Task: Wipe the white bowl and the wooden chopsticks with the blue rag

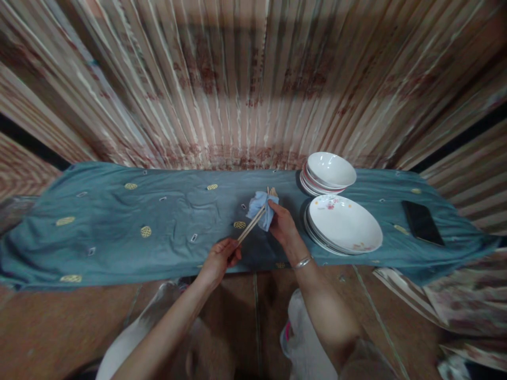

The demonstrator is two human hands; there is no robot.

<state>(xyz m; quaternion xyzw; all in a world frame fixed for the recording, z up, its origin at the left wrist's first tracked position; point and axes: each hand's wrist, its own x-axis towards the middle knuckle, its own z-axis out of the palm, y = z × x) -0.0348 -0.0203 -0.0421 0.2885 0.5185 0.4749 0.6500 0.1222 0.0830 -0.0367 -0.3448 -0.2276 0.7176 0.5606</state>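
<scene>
My left hand [222, 257] is closed around the lower ends of several wooden chopsticks [251, 225], which slant up and to the right above the table. A light blue cloth [261, 207] is wrapped about their upper part, and my right hand [282, 224] grips it there. Past the cloth, the chopsticks' far tips poke out. To the right of my right hand stands a stack of white plates [344, 224] with a floral pattern. Behind these is a stack of white bowls [331, 170].
A green cloth with yellow prints covers the long narrow table [114, 211]. A black phone [422, 222] lies near its right end. Pleated curtains [245, 95] hang directly behind the table. Tiled floor [245, 322] shows below the front edge.
</scene>
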